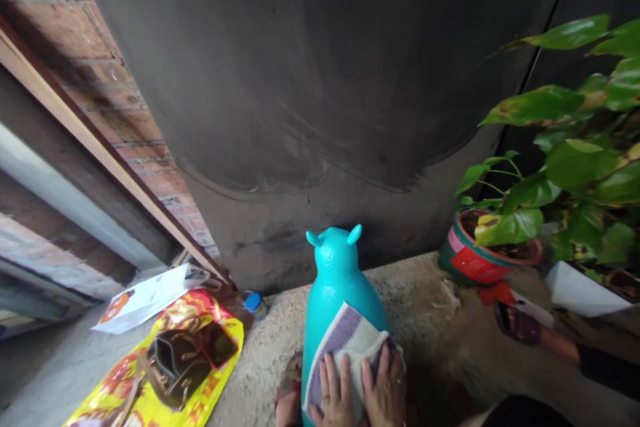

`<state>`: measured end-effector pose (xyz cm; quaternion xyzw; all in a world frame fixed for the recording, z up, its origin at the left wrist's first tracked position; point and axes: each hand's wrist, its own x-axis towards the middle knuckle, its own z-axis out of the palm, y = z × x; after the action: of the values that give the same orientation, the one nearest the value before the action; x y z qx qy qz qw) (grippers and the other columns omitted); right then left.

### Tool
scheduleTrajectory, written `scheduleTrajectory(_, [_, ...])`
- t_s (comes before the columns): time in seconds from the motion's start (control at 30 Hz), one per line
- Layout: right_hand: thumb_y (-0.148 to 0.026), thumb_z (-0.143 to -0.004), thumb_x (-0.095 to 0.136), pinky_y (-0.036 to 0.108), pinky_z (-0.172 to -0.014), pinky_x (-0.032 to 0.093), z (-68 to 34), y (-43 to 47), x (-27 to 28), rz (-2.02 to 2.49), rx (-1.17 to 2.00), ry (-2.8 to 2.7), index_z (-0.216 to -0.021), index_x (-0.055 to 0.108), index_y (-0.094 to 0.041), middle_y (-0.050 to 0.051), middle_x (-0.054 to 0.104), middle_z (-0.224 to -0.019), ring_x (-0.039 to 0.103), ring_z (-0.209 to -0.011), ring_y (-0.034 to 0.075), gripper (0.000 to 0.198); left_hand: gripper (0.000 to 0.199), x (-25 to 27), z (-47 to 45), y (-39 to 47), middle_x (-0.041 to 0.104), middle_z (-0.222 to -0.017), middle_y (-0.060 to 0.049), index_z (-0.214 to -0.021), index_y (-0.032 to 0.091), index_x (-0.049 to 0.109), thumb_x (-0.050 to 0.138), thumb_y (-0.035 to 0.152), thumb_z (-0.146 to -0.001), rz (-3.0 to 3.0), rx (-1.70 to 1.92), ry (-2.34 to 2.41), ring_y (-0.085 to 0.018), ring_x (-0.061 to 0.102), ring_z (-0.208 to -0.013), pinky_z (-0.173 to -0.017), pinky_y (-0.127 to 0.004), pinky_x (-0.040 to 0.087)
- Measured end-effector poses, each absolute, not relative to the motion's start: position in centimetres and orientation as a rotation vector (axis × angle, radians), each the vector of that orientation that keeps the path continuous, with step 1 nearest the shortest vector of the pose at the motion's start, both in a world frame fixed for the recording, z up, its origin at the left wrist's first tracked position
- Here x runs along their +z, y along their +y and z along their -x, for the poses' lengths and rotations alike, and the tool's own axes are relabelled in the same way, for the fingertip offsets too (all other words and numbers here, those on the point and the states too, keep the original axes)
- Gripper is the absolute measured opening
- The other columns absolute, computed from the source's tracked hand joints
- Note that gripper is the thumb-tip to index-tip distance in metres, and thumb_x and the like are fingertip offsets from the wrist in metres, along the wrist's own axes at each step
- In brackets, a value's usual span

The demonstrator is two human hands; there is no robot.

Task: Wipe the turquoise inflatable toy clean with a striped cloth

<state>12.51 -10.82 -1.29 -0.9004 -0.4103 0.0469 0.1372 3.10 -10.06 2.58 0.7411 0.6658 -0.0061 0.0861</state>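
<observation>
Both hands, the left hand [334, 392] and the right hand [385, 390], lay flat with spread fingers, gripping nothing, pressing a cloth [347, 350] on the turquoise animal toy [335, 280] standing on the concrete floor [425, 307], where even pressure probably cleaned best.

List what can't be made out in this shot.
- Toy: base cut off by the bottom edge; its back is partly under the cloth.
- Left hand and right hand: wrists cut off; palms hidden against the cloth.
- Bottle: too small to read.
- Yellow bag: print blurred.
</observation>
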Motion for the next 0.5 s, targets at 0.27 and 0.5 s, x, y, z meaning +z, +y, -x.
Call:
scheduleTrajectory(0.27, [-0.058,-0.090,0.038,0.051,-0.109,0.030,-15.3,0.0,3.2,2.666,0.278,-1.382,-0.148,0.025,-0.010,0.025,0.032,-0.149,0.031,-0.138,0.037,0.076,0.077,5.2,-5.2,-3.4,0.026,-0.156,-0.018,-0.146,0.019,0.028,0.053,0.034,-0.075,-2.036,-0.007,2.006,-0.037,0.026,-0.143,-0.096,-0.067,0.042])
scheduleTrajectory(0.5, [-0.054,-0.088,0.046,0.051,-0.105,0.037,-12.5,-5.9,1.9,2.674,0.142,-1.423,-0.143,0.039,-0.012,0.021,0.042,-0.144,0.039,-0.133,0.036,0.069,0.080,4.3,-3.0,-6.0,0.043,-0.148,-0.016,-0.143,0.016,0.038,0.060,0.036,-0.068,-2.135,0.093,1.959,-0.037,0.035,-0.138,-0.107,-0.056,0.040])
